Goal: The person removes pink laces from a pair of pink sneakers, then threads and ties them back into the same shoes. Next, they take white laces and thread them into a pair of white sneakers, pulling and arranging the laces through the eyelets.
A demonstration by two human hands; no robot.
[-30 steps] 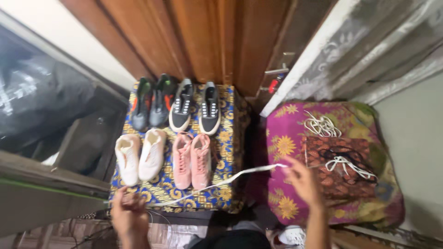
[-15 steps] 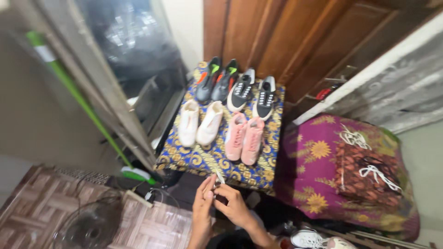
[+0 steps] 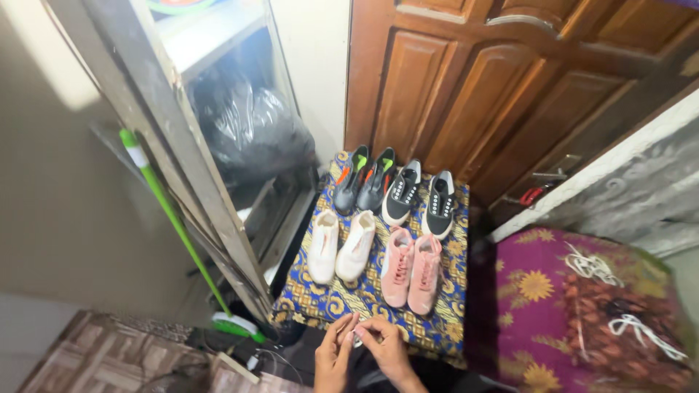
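My left hand (image 3: pixel 333 355) and my right hand (image 3: pixel 386 346) meet at the bottom middle, fingertips pinched together on a small bunched white shoelace (image 3: pixel 356 337). Just beyond them a low table under a blue and yellow patterned cloth (image 3: pixel 320 304) carries four pairs of shoes: white sneakers (image 3: pixel 340 246), pink sneakers (image 3: pixel 411 267), dark shoes with green and orange accents (image 3: pixel 363 179), and black and white slip-ons (image 3: pixel 420 199).
A brown wooden door (image 3: pixel 466 94) stands behind the table. At the right a purple flowered cloth (image 3: pixel 542 291) bears loose white laces (image 3: pixel 591 265). A green-handled broom (image 3: pixel 182 229) leans at the left beside a grey frame and black bags (image 3: pixel 251 127).
My hands, spread wide with the lace stretched between them a second ago, have come together and the lace is bunched. The camera has tilted up and swung left.
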